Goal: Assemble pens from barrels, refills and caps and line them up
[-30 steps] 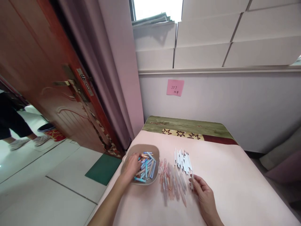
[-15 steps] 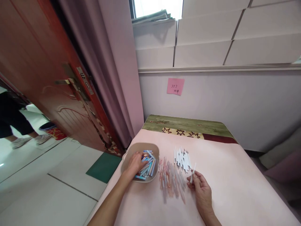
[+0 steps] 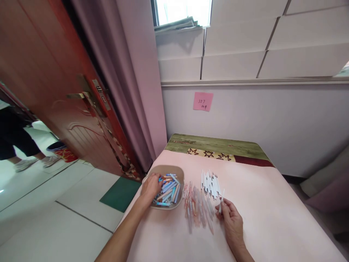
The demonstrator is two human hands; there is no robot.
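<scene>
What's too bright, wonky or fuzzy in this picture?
In the head view, the window glares white; in the head view, the door slants, perhaps from lens stretch; the head view also shows the clear tubes soft and smeary.

Two bare hands and their forearms are shown in the head view. The left forearm (image 3: pixel 121 234) is left uncovered along its whole visible length, is cut off by the lower edge, and is narrowed gradually toward a slim wrist. The left hand (image 3: pixel 151 187) is ungloved, its fingertips partly hidden. The right hand (image 3: pixel 232 220) is likewise ungloved; slender fingers and a thumb can be made out. Below it, only a short stretch of uncovered right forearm (image 3: pixel 243 253) is seen. Fingernail details are too small to be told.
</scene>
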